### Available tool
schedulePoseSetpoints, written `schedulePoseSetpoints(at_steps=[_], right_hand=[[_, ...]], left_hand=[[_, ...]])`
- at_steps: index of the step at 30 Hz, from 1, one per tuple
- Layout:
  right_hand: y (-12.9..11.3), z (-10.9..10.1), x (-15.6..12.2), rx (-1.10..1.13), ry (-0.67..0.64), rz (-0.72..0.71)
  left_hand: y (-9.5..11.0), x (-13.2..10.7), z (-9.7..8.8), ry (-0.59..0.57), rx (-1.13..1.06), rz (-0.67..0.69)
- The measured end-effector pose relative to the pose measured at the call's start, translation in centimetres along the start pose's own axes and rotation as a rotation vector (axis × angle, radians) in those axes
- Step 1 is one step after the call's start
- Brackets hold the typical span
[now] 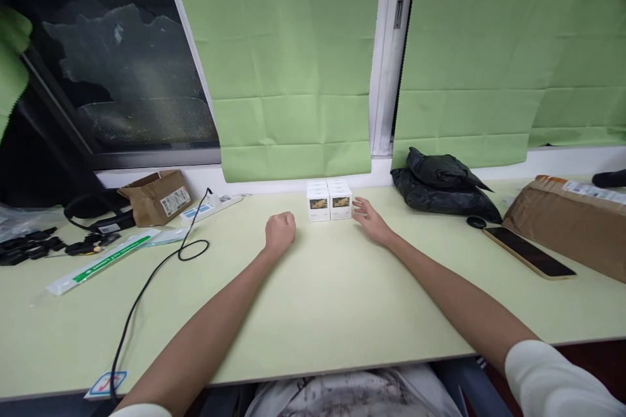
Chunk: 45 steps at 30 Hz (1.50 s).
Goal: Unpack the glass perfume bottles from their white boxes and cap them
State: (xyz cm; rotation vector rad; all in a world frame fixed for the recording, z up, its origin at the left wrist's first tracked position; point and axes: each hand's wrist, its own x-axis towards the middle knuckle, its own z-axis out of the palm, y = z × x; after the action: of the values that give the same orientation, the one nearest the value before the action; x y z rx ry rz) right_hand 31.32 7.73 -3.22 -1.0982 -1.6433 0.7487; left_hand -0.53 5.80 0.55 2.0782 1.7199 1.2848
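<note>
Two rows of small white boxes with a dark-and-gold picture on the front stand side by side at the back of the table, near the wall. Just left of them my left hand rests on the tabletop, its fingers curled into a fist and nothing visible in it. On the other side, my right hand lies with its fingers spread, the fingertips close to the right-hand boxes; whether they touch is hard to see. No object shows in my right hand.
At left are a brown carton, a power strip, a black cable, a green-striped plastic sleeve and black connectors. At right are black plastic bags, a phone and a larger cardboard box. Green curtains hang behind.
</note>
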Motion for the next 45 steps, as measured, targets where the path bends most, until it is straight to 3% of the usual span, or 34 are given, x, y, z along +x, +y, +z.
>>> schedulePoseSetpoints(at_steps=[3,8,11,22,32,39,45], right_hand=[[0.4,0.7,0.5,0.171,-0.051,0.068],[0.3,1.2,0.9,0.284,0.003,0.118],[-0.2,1.3,0.7,0.313,0.007,0.110],[-1.3,1.3,0.2,0.288,-0.024,-0.009],[-0.9,1.4,0.0,0.151,0.002,-0.086],[-1.9,1.2,-0.5,0.015,0.032,-0.107],[-1.7,1.2,-0.4,-0.135,0.045,-0.133]], left_hand=[[0.3,0.0,1.1,-0.061,-0.102,0.044],[-0.2,0.3,3.0,-0.268,-0.460,-0.116],[-0.4,0.4,3.2,-0.357,-0.542,-0.128],[-0.6,0.5,3.9,-0.279,-0.447,-0.059],[1.0,-0.2,2.6,-0.222,-0.379,0.042],[1.4,-0.2,2.4,-0.163,-0.284,0.103],[1.9,-0.6,1.8,-0.194,-0.311,0.066]])
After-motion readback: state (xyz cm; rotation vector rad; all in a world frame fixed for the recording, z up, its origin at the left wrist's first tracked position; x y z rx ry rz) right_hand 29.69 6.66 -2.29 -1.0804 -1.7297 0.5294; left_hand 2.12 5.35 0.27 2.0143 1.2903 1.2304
